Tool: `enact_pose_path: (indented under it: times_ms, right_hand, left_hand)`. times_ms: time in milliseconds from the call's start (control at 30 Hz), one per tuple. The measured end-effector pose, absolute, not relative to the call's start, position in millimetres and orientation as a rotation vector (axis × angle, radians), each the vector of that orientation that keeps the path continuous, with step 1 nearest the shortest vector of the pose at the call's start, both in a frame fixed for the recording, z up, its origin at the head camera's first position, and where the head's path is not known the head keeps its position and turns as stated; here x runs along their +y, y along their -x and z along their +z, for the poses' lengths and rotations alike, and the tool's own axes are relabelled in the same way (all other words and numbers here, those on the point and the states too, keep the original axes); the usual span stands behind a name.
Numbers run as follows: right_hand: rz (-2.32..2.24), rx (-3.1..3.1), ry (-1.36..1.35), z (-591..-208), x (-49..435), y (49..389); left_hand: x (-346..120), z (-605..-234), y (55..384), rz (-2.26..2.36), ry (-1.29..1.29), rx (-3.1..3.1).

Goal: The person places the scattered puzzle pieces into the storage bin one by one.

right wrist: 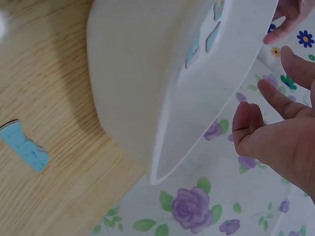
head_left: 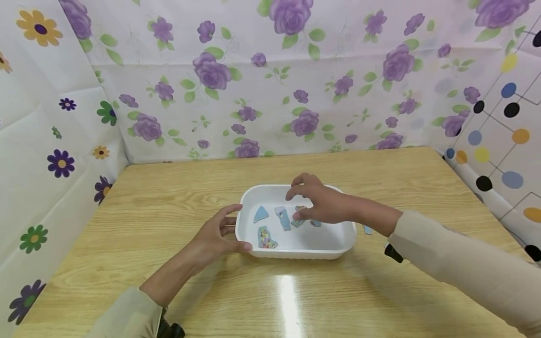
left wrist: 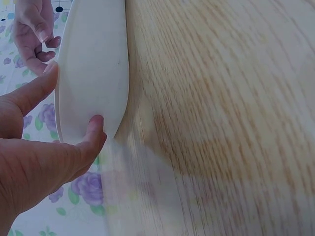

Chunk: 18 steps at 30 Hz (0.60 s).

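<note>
A white plastic tub [head_left: 296, 254] stands on the wooden table with several flat printed puzzle pieces in it. Among them are a blue triangular piece [head_left: 261, 214], a long blue piece [head_left: 282, 218] and a multicoloured piece [head_left: 266, 238]. My left hand [head_left: 217, 237] holds the tub's left end, thumb at the front and fingers along the side. Over the tub's far right part hovers my right hand [head_left: 323, 199], fingers bent loosely apart with nothing visible between them. It partly covers some pieces. In the right wrist view, a gap shows between that hand [right wrist: 280, 123] and the tub [right wrist: 133, 73].
A blue puzzle piece [right wrist: 25, 146] lies on the table right of the tub, partly behind the right forearm in the head view. Flowered sheets [head_left: 253, 84] hang behind and at the left; a dotted sheet [head_left: 498, 136] hangs at the right.
</note>
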State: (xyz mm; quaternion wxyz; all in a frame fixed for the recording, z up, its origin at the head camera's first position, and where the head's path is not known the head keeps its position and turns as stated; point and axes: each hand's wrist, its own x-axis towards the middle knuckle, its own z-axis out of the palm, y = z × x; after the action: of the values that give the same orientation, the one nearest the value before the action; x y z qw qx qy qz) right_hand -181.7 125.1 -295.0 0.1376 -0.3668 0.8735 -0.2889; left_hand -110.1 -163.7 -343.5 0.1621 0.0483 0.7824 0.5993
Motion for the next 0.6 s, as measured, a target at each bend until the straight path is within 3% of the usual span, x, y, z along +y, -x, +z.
enact_pose_path:
  times_ms: [600]
  right_hand:
    - [-0.92,2.652,0.964,-276.1,174.8,184.7]
  left_hand:
    - [-163.4,-342.5,109.7,1.699,-0.127,2.228]
